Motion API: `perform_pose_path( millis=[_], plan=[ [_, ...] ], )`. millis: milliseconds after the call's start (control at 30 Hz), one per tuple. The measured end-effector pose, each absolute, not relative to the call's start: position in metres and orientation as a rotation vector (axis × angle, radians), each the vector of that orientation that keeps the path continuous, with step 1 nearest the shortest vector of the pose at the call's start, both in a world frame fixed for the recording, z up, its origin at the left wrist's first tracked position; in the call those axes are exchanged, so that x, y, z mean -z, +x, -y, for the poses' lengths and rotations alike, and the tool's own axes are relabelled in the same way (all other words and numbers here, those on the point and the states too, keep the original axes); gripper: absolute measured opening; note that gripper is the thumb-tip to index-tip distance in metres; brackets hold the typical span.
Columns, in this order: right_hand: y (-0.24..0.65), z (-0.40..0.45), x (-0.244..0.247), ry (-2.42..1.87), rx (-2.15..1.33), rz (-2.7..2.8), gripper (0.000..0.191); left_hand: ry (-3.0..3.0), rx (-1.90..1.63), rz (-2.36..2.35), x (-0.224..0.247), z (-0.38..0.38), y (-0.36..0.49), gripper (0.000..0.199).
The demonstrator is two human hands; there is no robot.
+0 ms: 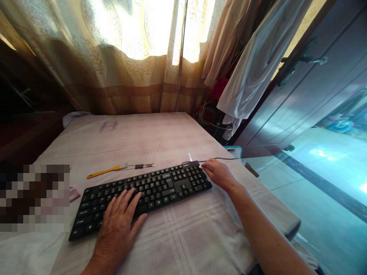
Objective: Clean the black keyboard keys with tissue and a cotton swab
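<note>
A black computer keyboard (160, 187) lies at a slant on the cloth-covered table. My left hand (120, 217) rests on its left half, fingers spread over the keys and thumb apart near the front edge. My right hand (216, 172) is at the far right corner, by the number pad. Its thumb and fingers are pinched together, with a small pale bit at the tips that I cannot make out. Behind the keyboard lies a brush (106, 172) with a yellow handle and pale bristles. Beside it is a thin wire tool (139, 166) with a dark grip.
A pale checked cloth (149, 133) covers the table. The keyboard's black cable (222, 158) runs off the right edge. Curtains (114, 76) hang behind, with clothes (246, 76) at the right near a door (309, 76). A pixelated patch hides the left side. White cloth (28, 252) lies front left.
</note>
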State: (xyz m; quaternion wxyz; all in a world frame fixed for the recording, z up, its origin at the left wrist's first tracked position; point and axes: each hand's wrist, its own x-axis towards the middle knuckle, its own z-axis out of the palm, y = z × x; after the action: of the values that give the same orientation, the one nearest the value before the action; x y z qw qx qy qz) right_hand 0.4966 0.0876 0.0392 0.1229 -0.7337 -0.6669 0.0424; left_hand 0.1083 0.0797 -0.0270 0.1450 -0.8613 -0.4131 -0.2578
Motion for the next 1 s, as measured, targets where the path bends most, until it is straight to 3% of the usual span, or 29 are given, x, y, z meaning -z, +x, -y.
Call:
perform_pose_path(
  millis=[1000],
  plan=[
    [0.471,-0.075,-0.065,-2.190,0.050,2.305,0.027,-2.511,0.750,1.254,0.028,-0.079,0.109,0.052]
  ],
)
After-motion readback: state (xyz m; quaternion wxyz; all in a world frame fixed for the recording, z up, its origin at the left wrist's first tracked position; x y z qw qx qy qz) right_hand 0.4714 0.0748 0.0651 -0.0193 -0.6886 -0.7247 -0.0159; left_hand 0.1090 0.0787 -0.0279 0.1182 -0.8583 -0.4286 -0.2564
